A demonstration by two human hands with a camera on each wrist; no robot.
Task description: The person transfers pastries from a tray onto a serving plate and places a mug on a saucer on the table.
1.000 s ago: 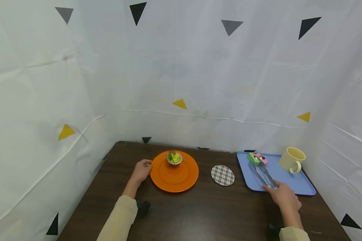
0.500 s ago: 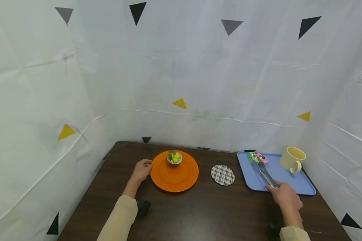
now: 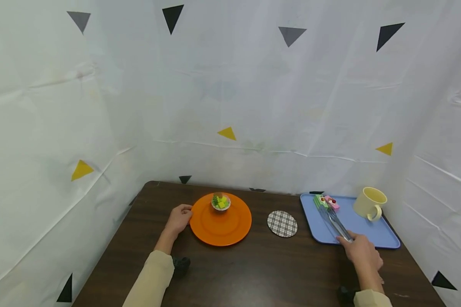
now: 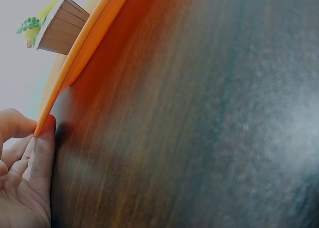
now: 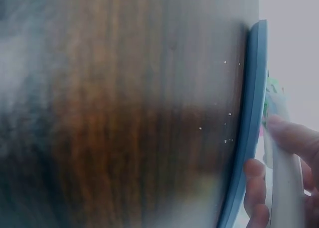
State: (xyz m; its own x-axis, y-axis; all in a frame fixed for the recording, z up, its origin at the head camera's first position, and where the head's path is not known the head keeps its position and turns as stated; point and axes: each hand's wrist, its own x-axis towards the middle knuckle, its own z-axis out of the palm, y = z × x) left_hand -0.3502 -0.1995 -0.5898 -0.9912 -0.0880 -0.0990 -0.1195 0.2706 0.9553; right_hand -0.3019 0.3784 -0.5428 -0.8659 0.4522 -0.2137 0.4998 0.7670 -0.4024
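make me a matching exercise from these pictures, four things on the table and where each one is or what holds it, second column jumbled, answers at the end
Column one:
1. tongs
2. yellow mug
3. orange plate
4. round checked mat

Column two:
A. flat on the table, between the other two flat pieces
B. gripped in the right hand
C. standing at the right end of the blue tray
D. rim pinched by the left hand

Pairs: 1-B, 2-C, 3-D, 4-A
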